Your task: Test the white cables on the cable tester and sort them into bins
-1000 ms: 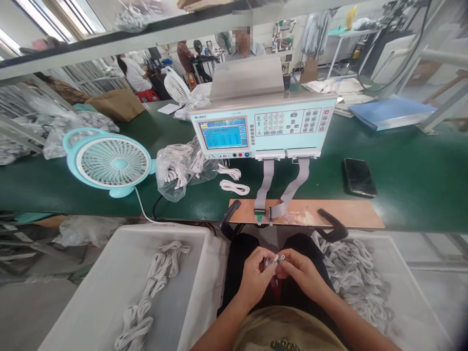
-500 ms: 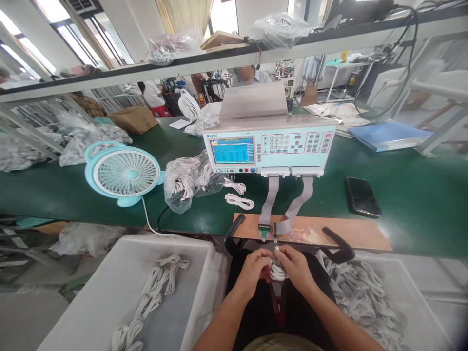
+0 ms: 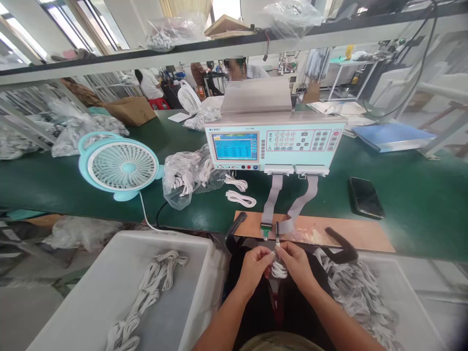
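A coiled white cable [image 3: 280, 269] hangs between my hands, in front of the orange-brown board [image 3: 329, 236]. My left hand [image 3: 257, 265] pinches one part of it near its upper end. My right hand [image 3: 293, 259] grips a cable end, close below the connector [image 3: 277, 228] of the right grey ribbon cable [image 3: 305, 200]. Just left of that, a small green connector board [image 3: 265, 233] ends the other ribbon [image 3: 272, 200]. Both ribbons run up to the tester [image 3: 272, 146], whose blue screen is lit. The fingertips hide the exact contact.
A light-blue fan [image 3: 127, 167], bagged cables [image 3: 181, 178] and two coiled cables [image 3: 240, 199] lie left on the green table [image 3: 420, 209]; a black phone [image 3: 366, 197] is right. White bins [image 3: 120, 273] [image 3: 413, 292] holding cables flank my lap. Beyond the tester, a person [image 3: 256, 72] is visible.
The view has shifted slightly. Both hands stay close together at the connector, with the coil still between them; the coil hangs slightly differently.
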`<state>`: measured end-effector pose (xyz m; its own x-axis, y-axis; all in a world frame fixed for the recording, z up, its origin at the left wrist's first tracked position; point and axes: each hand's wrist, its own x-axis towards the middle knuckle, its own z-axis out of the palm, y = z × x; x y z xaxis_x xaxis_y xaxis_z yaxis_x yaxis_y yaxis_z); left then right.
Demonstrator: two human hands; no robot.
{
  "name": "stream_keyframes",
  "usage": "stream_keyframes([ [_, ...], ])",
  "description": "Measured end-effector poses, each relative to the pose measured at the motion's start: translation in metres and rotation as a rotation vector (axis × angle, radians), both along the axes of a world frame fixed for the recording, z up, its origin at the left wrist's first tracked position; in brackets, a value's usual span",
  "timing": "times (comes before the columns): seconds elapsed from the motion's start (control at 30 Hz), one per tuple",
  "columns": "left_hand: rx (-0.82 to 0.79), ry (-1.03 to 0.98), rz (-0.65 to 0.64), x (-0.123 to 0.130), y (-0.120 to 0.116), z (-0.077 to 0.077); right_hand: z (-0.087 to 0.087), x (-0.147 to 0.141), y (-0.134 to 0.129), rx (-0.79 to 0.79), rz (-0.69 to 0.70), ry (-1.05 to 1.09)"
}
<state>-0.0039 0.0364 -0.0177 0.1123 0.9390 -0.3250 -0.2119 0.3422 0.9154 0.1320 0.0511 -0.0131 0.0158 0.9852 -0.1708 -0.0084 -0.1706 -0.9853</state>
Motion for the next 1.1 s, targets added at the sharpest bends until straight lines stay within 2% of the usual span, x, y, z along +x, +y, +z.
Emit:
stream_keyframes([
  [0.2, 0.163, 0.224, -0.064, -0.006, 0.004, -0.001, 0.004, -0.004, 0.000, -0.068, -0.038, 0.061],
  [0.5, 0.413, 0.583, -0.247, -0.019, 0.010, 0.012, 0.008, -0.005, 0.000, -0.104, -0.053, 0.113],
  [0.6, 0.472, 0.630, -0.335, -0.025, 0.016, 0.018, 0.009, -0.007, 0.001, -0.178, -0.049, 0.225],
  [0.67, 0.486, 0.589, -0.351, -0.028, 0.019, 0.020, 0.007, -0.009, 0.003, -0.225, -0.070, 0.299],
  [0.73, 0.480, 0.502, -0.318, -0.028, 0.020, 0.021, 0.004, -0.010, 0.004, -0.241, -0.096, 0.337],
  [0.87, 0.401, 0.371, -0.142, -0.021, 0.019, 0.015, -0.001, -0.011, 0.003, -0.187, -0.111, 0.290],
  [1.1, 0.321, 0.295, 0.062, -0.008, 0.017, 0.008, 0.008, -0.011, 0.002, -0.162, -0.118, 0.211],
])
